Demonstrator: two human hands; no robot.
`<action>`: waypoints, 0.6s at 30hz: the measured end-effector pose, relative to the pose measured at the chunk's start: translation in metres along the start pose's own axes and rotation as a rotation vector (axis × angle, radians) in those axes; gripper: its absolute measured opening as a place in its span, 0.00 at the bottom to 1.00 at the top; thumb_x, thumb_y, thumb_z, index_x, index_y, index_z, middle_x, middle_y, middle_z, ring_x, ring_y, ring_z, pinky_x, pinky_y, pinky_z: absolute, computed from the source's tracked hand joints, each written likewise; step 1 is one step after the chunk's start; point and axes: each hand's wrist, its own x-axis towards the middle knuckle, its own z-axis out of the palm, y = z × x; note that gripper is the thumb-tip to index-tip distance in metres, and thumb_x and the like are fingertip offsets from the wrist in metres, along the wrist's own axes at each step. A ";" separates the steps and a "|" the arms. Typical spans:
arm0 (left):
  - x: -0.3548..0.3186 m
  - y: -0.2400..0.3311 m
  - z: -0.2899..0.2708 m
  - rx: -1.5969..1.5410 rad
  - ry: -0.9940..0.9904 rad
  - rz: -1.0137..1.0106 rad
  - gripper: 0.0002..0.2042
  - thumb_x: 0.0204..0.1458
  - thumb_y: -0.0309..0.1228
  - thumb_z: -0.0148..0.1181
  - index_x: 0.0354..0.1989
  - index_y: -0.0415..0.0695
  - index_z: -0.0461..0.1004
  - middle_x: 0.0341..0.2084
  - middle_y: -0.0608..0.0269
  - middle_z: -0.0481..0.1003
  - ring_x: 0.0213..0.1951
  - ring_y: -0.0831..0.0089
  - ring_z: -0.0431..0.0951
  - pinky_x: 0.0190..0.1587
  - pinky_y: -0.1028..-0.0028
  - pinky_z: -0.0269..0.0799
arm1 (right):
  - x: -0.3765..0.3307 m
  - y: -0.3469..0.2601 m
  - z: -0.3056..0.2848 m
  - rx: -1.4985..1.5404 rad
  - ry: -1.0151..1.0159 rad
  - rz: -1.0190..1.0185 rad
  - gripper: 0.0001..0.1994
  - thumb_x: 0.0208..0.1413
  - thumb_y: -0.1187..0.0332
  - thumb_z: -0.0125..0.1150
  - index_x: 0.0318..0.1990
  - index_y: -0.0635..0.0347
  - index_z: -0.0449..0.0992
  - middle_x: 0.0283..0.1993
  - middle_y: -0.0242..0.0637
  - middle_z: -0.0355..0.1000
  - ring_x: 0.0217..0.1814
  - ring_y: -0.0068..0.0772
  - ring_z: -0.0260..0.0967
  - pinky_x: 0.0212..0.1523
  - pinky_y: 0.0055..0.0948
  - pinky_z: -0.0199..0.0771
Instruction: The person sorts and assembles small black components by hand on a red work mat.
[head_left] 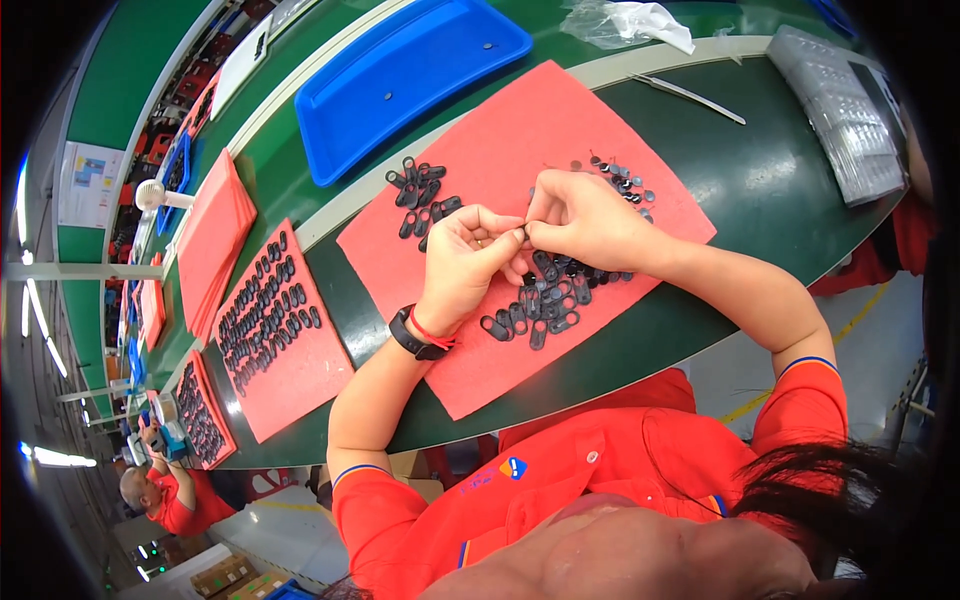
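My left hand (pixel 468 258) and my right hand (pixel 583 222) meet over a red felt mat (pixel 500 140), fingertips pinched together on one small black oval part (pixel 524 232). Just below my hands lies a loose heap of the same black oval parts (pixel 548 300). A second small cluster of black parts (pixel 420 195) sits left of my left hand. Tiny dark round pieces (pixel 625 180) are scattered beyond my right hand. A black wristband with a red cord is on my left wrist.
A blue tray (pixel 400 70) rests on the green bench (pixel 780 180) beyond the mat. Another red mat with rows of black parts (pixel 270 325) lies to the left, beside a stack of red mats (pixel 212 240). A clear blister tray (pixel 838 110), metal tweezers (pixel 690 97) and a plastic bag (pixel 630 22) lie far right. Another person (pixel 165 495) works lower left.
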 end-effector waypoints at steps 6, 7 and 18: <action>0.004 0.001 0.002 -0.008 0.020 0.028 0.03 0.51 0.20 0.55 0.34 0.33 0.70 0.24 0.56 0.75 0.21 0.77 0.75 0.22 0.82 0.72 | 0.001 0.004 -0.003 0.049 0.041 -0.060 0.08 0.46 0.70 0.60 0.28 0.65 0.70 0.24 0.36 0.71 0.27 0.23 0.68 0.29 0.23 0.67; 0.004 0.001 0.003 -0.005 0.012 0.028 0.03 0.51 0.20 0.55 0.34 0.33 0.70 0.24 0.56 0.75 0.21 0.77 0.75 0.22 0.82 0.72 | 0.000 0.005 -0.004 0.126 0.035 -0.045 0.08 0.45 0.70 0.60 0.28 0.65 0.70 0.24 0.36 0.71 0.27 0.23 0.68 0.29 0.23 0.67; 0.004 0.002 0.001 0.024 0.051 -0.020 0.05 0.50 0.21 0.56 0.35 0.33 0.70 0.22 0.57 0.75 0.19 0.79 0.73 0.21 0.83 0.69 | 0.002 0.003 -0.004 0.013 0.027 -0.060 0.08 0.46 0.71 0.60 0.29 0.66 0.71 0.25 0.37 0.72 0.28 0.22 0.70 0.30 0.22 0.69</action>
